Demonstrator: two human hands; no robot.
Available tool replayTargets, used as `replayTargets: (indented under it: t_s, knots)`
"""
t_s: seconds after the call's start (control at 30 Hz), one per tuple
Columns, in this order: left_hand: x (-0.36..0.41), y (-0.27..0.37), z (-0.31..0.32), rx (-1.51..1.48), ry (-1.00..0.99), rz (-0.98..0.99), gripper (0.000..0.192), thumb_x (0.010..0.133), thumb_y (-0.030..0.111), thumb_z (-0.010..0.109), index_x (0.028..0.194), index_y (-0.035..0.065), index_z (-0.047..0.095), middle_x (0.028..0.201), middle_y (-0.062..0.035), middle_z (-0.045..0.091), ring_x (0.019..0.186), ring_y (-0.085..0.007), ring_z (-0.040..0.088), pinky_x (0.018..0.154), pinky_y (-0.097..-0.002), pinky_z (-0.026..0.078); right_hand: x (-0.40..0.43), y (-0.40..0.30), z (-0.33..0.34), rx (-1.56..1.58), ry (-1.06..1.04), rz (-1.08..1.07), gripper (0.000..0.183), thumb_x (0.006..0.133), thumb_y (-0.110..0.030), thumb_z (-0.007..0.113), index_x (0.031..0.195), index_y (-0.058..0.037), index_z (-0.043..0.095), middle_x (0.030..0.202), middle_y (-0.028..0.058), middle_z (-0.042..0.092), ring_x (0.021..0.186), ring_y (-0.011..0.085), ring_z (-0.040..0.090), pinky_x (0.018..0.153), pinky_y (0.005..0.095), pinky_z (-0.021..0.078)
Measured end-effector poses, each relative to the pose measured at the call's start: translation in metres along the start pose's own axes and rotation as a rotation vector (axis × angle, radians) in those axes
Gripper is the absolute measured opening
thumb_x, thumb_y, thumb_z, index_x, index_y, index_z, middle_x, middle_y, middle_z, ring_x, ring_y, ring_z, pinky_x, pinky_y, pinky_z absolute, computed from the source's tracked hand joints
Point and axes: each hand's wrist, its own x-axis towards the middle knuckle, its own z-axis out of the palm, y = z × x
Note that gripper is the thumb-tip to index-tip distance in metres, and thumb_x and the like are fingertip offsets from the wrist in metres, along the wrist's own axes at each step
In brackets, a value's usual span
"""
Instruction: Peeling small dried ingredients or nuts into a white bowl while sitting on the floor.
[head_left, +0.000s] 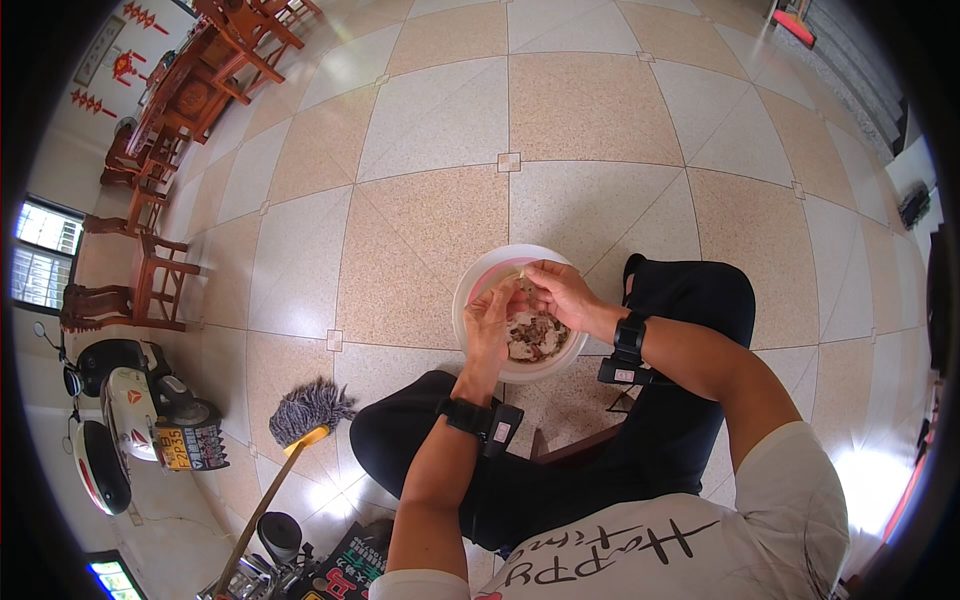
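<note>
Between my bent knees stands a round white plastic basin (559, 369) with a pink band along its inner wall. Inside lies a heap of pale and reddish-brown scraps (536, 336), too small to name. My left hand (491, 321) and my right hand (564, 292) meet above the basin's far half. Their fingertips pinch a small pale piece (523, 275), whose kind I cannot make out. Curled fingers hide part of it and some of the heap. Each wrist wears a black strap with a small box, the left one (501, 430) and the right one (625, 371).
A grey mop head (309, 412) on a long handle rests at my left. Farther left are a parked scooter (139, 405) and carved wooden chairs (161, 281). Steps (847, 56) and a red broom (795, 28) appear at the far right. Tiled floor (592, 105) stretches ahead.
</note>
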Motion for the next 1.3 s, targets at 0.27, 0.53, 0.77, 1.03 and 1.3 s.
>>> replayTargets:
  t_s: [0.27,0.53,0.77,1.03,1.3]
  knots:
    - [0.002,-0.006,-0.004,0.114,-0.015,0.045,0.013,0.079,0.012,0.061,0.086,0.002,0.062,0.073,-0.0025,0.06,0.059,-0.0068,0.052,0.057,-0.0188,0.042,-0.001,-0.001,0.001,0.002,-0.022,0.005,0.013,0.083,-0.021,0.056,0.086,-0.0091,0.054,0.064,-0.0058,0.045,0.05,0.0032,0.035,0.051,0.0217,0.0332]
    - [-0.007,0.009,0.01,0.107,-0.032,-0.024,0.012,0.079,0.01,0.059,0.086,0.0004,0.062,0.075,-0.0038,0.061,0.062,-0.0083,0.054,0.058,-0.0204,0.043,0.002,0.004,-0.005,-0.029,-0.008,0.043,0.013,0.084,-0.021,0.054,0.088,-0.0089,0.054,0.079,0.0,0.057,0.063,0.0079,0.053,0.057,0.0229,0.0404]
    - [-0.007,0.009,0.009,0.091,-0.044,0.001,0.012,0.08,0.011,0.058,0.084,0.0,0.061,0.072,-0.0055,0.062,0.06,-0.0107,0.056,0.057,-0.022,0.045,0.0,0.004,-0.001,-0.069,0.007,0.043,0.017,0.082,-0.026,0.057,0.086,-0.0098,0.055,0.075,-0.0016,0.057,0.059,0.0057,0.048,0.057,0.0224,0.0407]
    - [-0.008,0.011,0.01,0.092,-0.058,0.004,0.011,0.081,0.01,0.056,0.085,0.0001,0.06,0.072,-0.0059,0.061,0.06,-0.012,0.058,0.058,-0.023,0.046,-0.001,0.002,0.0,-0.079,0.009,0.043,0.019,0.082,-0.028,0.057,0.086,-0.0091,0.054,0.074,-0.0013,0.056,0.059,0.0061,0.048,0.057,0.023,0.0403]
    - [-0.007,0.009,0.009,0.104,-0.058,-0.001,0.01,0.081,0.01,0.056,0.082,0.0009,0.06,0.07,-0.0047,0.061,0.06,-0.0107,0.056,0.057,-0.0217,0.045,-0.001,0.001,-0.001,-0.072,0.01,0.038,0.02,0.081,-0.029,0.058,0.083,-0.0091,0.053,0.073,-0.001,0.055,0.06,0.007,0.049,0.056,0.0232,0.0394]
